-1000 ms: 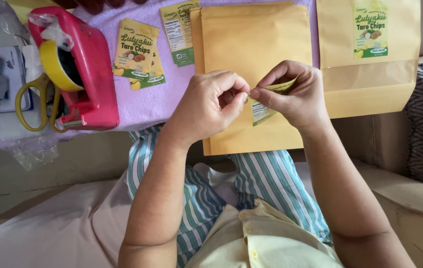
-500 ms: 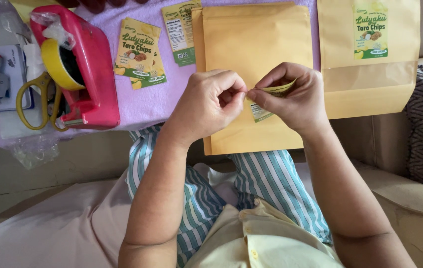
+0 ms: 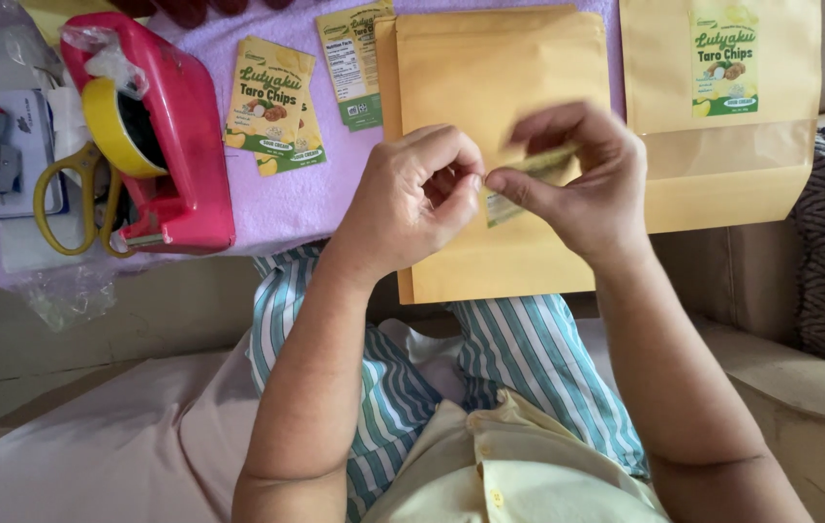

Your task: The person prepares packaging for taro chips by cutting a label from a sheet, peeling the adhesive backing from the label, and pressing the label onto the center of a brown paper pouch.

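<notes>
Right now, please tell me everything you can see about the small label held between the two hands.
The small yellow-green paper label is thin and flexible, pinched by the fingers of the left hand and the right hand. It is blurred, so its print cannot be made out. A pale strip hangs below the fingers; whether that is backing I cannot tell. It is held above the plain tan paper pouch, seemingly not touching it.
</notes>
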